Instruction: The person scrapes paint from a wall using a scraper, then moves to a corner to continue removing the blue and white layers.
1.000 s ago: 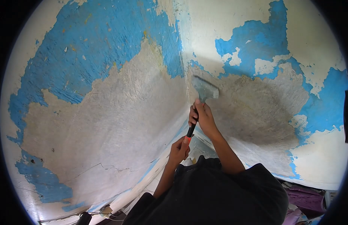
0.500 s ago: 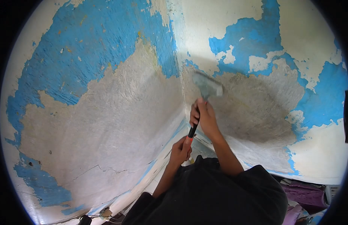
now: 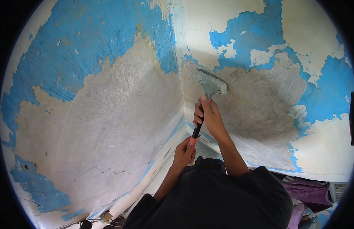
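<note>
scraper [image 3: 210,84]: blade flat on right wall, just right of the corner; now higher than a second ago
right hand [image 3: 208,117]: clenched on upper handle
left hand [image 3: 184,150]: clenched on handle end
meaning: stroke climbing toward blue paint [image 3: 245,42]

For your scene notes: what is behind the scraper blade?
Behind the scraper blade lies the bare grey wall, scraped clean around it, with blue paint above. The patch directly under the blade is covered. Both hands, right and left, hold the handle.
</note>
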Available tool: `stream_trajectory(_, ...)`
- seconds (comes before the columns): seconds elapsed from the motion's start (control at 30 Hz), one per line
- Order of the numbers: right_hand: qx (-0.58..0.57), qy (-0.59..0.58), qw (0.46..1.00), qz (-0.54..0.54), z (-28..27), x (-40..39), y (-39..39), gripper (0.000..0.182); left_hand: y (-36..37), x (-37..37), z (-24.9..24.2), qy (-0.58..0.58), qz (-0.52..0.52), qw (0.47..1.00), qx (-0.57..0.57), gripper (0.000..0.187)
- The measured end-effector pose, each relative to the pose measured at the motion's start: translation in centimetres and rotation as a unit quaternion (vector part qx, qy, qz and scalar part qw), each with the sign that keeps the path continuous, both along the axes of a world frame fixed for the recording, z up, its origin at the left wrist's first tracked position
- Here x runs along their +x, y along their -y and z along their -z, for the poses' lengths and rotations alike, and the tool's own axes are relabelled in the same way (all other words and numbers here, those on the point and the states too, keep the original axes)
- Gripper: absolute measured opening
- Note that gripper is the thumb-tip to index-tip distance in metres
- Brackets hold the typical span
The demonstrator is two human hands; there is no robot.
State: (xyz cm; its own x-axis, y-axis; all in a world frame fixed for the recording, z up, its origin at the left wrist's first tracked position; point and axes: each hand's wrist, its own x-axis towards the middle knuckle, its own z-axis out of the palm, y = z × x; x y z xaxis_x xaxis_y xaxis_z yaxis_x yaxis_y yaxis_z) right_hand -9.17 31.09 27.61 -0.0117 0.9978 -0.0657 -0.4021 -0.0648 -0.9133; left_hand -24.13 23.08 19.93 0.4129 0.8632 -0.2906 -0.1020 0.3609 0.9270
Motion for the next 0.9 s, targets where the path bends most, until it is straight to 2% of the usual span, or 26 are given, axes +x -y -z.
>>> stream_trajectory(0.07, -0.023, 0.0, 1.0, 0.003, 1.3, 0.2, 0.6, 0.041, 0.7, 0.0, 0.5, -0.003, 0.0, 1.0, -0.004, 0.048)
stream_trajectory(0.27, -0.012, 0.04, 0.999, 0.02, -1.9, 0.0, 0.6, 0.041, 1.2, 1.0, -2.3, 0.039, -0.004, 0.999, -0.011, 0.049)
stream_trajectory(0.47, -0.028, 0.019, 0.999, 0.043, -0.3, 0.2, 2.1, 0.042, 2.8, 1.1, -0.6, 0.05, 0.029, 0.998, -0.03, 0.051)
stream_trajectory(0.6, -0.003, 0.065, 0.998, 0.025, -4.0, 0.6, 1.7, 0.042, 3.4, 2.2, -4.2, 0.101, 0.018, 0.993, -0.059, 0.054)
stream_trajectory(0.67, -0.006, 0.065, 0.998, 0.022, -3.9, 0.8, 1.7, 0.043, 3.6, 3.0, -5.3, 0.129, 0.01, 0.989, -0.079, 0.055)
stream_trajectory(0.7, -0.004, 0.067, 0.998, 0.018, -4.0, 0.9, 1.5, 0.043, 3.6, 3.2, -4.9, 0.104, 0.009, 0.992, -0.067, 0.055)
stream_trajectory(0.77, -0.009, 0.033, 0.999, 0.018, -2.3, 1.4, 2.6, 0.043, 4.2, 3.0, -3.8, 0.053, 0.0, 0.998, -0.045, 0.056)
stream_trajectory(0.9, -0.017, -0.036, 0.999, -0.012, -2.6, 2.1, 3.1, 0.042, 5.9, 3.4, -6.6, 0.056, 0.015, 0.995, -0.083, 0.059)
